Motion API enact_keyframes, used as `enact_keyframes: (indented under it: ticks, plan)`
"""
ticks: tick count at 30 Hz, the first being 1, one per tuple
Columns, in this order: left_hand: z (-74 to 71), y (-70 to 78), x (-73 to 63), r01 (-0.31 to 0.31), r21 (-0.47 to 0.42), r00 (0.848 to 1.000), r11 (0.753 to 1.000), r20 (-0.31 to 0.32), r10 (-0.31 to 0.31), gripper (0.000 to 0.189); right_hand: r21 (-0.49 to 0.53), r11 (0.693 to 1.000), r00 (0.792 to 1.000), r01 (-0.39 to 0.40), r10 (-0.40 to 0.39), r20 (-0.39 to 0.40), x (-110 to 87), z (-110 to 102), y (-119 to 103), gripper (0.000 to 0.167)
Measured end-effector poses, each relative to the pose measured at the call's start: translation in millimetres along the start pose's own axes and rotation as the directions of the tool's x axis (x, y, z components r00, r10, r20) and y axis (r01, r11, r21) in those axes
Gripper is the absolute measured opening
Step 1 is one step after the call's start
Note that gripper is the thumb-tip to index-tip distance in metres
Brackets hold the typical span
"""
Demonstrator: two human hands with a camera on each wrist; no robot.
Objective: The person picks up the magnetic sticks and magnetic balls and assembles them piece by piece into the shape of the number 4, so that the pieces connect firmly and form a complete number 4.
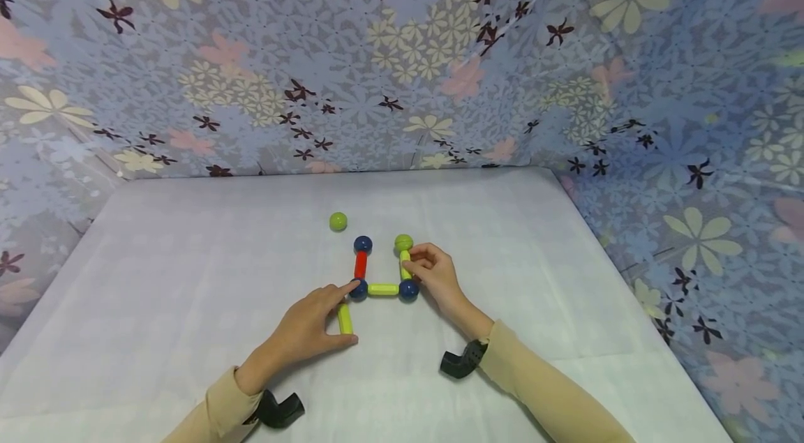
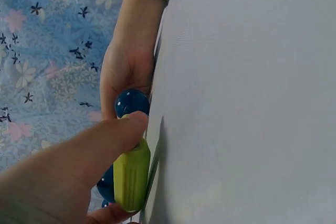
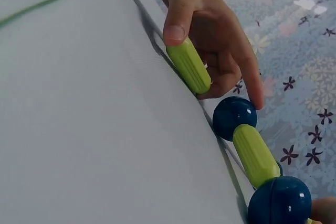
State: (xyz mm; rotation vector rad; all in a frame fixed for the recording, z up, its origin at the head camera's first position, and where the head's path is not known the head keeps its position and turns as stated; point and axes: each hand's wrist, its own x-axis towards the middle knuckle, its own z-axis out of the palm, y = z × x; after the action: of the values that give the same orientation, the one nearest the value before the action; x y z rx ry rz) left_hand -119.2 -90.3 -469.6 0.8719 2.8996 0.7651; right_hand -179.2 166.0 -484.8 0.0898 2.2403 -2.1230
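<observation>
Magnetic building rods and balls form a U on the table. A yellow-green rod (image 1: pixel 383 289) joins a left blue ball (image 1: pixel 358 289) to a right blue ball (image 1: pixel 408 290). From the left ball a red rod (image 1: pixel 361 266) runs up to another blue ball (image 1: pixel 363 244). A second yellow-green rod (image 1: pixel 405 258) links the right ball to a green ball (image 1: pixel 403 242); my right hand (image 1: pixel 440 282) pinches this rod. My left hand (image 1: pixel 308 324) holds a separate yellow-green rod (image 2: pixel 131 177) between thumb and finger, its index fingertip touching the left blue ball.
A loose green ball (image 1: pixel 338 221) lies behind the U. The table (image 1: pixel 188 254) has a white cover, and flowered cloth (image 1: pixel 352 80) hangs behind and beside it. Each wrist wears a black camera mount (image 1: pixel 463 359).
</observation>
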Motion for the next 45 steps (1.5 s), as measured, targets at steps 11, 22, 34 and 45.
enact_keyframes:
  ticks: [11,22,34,45]
  plan:
    - [1.8,4.3,0.3,0.023,-0.028,1.000,0.999,0.004,-0.023,0.083,0.033,0.999,0.998,0.031,-0.029,-0.064,1.0,0,6,0.028]
    - [2.4,25.7,1.1,-0.047,-0.267,0.996,0.963,0.060,0.066,0.039,0.042,0.999,0.999,0.001,0.001,-0.038,-0.9,-1,-1,0.028]
    - [32.9,56.4,25.4,-0.189,-0.272,0.976,0.944,0.049,0.210,0.039,0.023,0.999,0.999,0.036,-0.035,-0.020,-11.8,-1,-21,0.028]
    - [53.8,60.7,37.8,-0.297,0.001,0.943,0.955,-0.159,0.294,0.046,0.042,0.998,0.999,0.041,-0.041,-0.001,-12.6,-1,-19,0.028]
